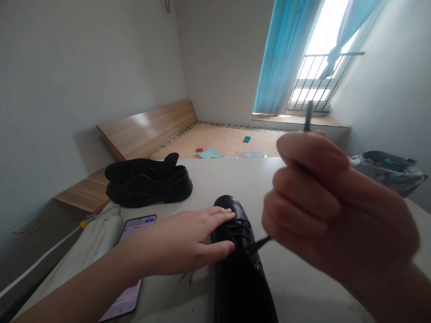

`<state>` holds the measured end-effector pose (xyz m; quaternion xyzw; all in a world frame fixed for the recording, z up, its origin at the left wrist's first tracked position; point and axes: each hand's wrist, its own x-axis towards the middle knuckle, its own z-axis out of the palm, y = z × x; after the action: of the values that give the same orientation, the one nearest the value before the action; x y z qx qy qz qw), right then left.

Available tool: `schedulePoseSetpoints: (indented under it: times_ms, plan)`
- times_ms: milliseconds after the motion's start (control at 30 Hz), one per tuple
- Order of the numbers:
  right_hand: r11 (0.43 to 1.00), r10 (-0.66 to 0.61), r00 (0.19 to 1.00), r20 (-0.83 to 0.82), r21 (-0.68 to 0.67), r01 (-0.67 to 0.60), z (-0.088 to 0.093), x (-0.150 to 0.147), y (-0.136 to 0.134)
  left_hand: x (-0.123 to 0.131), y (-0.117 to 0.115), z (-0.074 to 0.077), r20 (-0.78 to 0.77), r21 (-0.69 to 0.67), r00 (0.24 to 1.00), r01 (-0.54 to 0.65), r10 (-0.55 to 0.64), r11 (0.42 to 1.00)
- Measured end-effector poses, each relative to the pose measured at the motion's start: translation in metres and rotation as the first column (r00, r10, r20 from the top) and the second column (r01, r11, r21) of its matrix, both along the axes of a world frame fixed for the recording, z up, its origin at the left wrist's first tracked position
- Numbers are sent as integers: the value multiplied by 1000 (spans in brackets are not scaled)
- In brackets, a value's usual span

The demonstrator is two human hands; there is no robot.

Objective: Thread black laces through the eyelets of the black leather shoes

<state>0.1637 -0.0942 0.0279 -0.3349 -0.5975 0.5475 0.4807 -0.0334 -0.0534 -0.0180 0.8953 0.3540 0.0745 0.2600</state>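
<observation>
A black leather lace-up shoe (pixel 235 287) lies on the white table in front of me, its toe pointing away. My left hand (pixel 191 242) rests on the shoe's left side beside the laces, fingers stretched out and thumb apart from them. Raised near the camera, my right hand (pixel 323 202) is closed in a fist around a black shoelace (pixel 259 245). The lace runs from the shoe's eyelets up into the fist, and its tip sticks up above the thumb. Most of the lace inside the fist is hidden.
Another pair of black shoes (pixel 148 181) sits at the table's back left. A phone (pixel 129 291) with a lit screen and a white box (pixel 101 233) lie left. Beyond the table (pixel 208 179) is a bed board (pixel 222 134) with small items; a bag (pixel 387 172) stands right.
</observation>
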Motion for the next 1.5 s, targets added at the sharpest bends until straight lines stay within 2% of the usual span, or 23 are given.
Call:
schedulePoseSetpoints:
  times_ms: [67, 133, 267, 400, 533, 633, 700, 767, 833, 900, 1000, 1167, 1233, 1367, 1500]
  plan:
    - [1000, -15, 990, -140, -19, 12, 14, -6, 18, 1, 1, 3, -94, -42, 995, 30, -34, 999]
    - [999, -26, 978, -206, -39, 19, 19, -11, 37, 3, 2, 4, -137, -43, 990, 14, -20, 999]
    - [999, -50, 956, -288, 0, 52, 7, -14, 74, 7, -1, 2, -122, -20, 993, 4, -6, 1000]
    - [998, -44, 948, -315, 38, 59, -4, -9, 90, 9, -2, 0, -84, 9, 996, 2, -2, 1000]
    - [997, -57, 964, -261, 34, 68, 2, -4, 83, 10, -2, 0, -22, -10, 999, -38, 38, 999]
    - [995, -37, 981, -189, 82, 54, 10, -7, 71, 12, -5, 5, 127, -100, 986, -97, 110, 990]
    - [987, -44, 992, -119, 151, 62, 12, -10, 64, 14, -9, 9, 268, -224, 951, -97, 157, 970]
    - [978, -56, 996, -72, 196, 69, 11, -13, 59, 17, -11, 11, 401, -405, 895, -17, 194, 914]
    - [979, -57, 997, -61, 190, 67, 8, -14, 59, 20, -13, 11, 473, -516, 845, 36, 250, 856]
    - [981, -81, 995, -53, 174, 89, 6, -12, 62, 22, -13, 8, 473, -514, 825, -27, 310, 857]
    - [967, -173, 985, -12, 186, 172, 4, -9, 66, 25, -11, 4, 409, -431, 851, -136, 328, 892]
    - [950, -236, 972, 0, 212, 230, 5, -9, 67, 28, -11, 3, 334, -243, 923, -111, 190, 964]
    - [942, -257, 966, 14, 225, 247, 6, -10, 67, 29, -11, 2, 346, -259, 924, -71, 161, 963]
    - [920, -337, 938, 87, 243, 308, 6, -10, 69, 31, -12, -3, 434, -391, 871, -50, 232, 919]
    - [886, -435, 890, 135, 241, 397, 5, -8, 75, 32, -11, -13, 581, -424, 734, -97, 353, 900]
